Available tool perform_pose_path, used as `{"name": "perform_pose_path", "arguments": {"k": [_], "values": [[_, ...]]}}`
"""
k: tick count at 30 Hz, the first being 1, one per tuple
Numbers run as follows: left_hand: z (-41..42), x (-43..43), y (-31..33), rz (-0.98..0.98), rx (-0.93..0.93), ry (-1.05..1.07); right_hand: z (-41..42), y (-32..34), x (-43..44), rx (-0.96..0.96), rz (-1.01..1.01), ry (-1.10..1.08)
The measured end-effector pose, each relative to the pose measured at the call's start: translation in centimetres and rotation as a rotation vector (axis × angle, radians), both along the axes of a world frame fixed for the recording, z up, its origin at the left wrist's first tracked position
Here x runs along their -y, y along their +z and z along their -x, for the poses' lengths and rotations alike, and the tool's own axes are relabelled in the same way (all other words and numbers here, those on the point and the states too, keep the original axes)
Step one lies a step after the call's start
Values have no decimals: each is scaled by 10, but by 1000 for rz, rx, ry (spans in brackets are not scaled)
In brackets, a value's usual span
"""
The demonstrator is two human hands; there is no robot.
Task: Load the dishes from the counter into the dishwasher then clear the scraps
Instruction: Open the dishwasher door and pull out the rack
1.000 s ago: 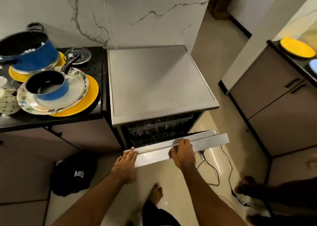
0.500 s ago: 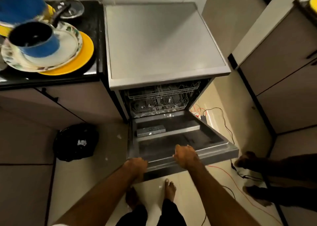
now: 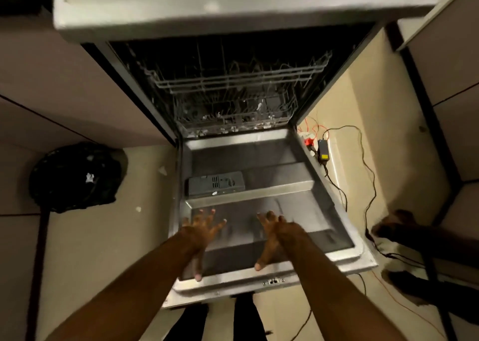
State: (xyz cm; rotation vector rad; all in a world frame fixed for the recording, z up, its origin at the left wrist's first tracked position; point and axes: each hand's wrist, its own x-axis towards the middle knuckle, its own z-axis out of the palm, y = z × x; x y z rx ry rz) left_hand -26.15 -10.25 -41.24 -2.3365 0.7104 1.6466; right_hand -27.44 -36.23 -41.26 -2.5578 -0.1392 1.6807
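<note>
So the dishwasher sits between the cabinet fronts. Its door is dropped all the way down and lies flat over the floor. The person stands at the door's front edge with both arms stretched out over the inner panel.

The left hand is near the front left corner of the door and the right hand is just beside it, toward the middle. The grip on both is wide apart, with fingers splayed and nothing in either one. It's a bit blurry, so I can't tell if the palms actually touch the panel or just hover over it.

Inside the tub you can see the upper rack and the lower rack, both pushed in. The detergent dispenser is on the left side of the door panel.

A black bag slumps on the floor to the left of the door. Off the right edge there's a tangle of cables and a small adapter. Someone else's feet are over by the door's front right corner.
</note>
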Motion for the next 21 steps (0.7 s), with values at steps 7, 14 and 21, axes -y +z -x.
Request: {"name": "perform_pose_path", "arguments": {"k": [7,14,21], "values": [[53,0,-119,-6,4,96,46,-117,-20,-140,86,30],[94,11,-194,-15,174,108,89,-193,-4,65,-56,-2],[103,16,-228,-22,252,96,97,-231,-6,123,-31,-15]]}}
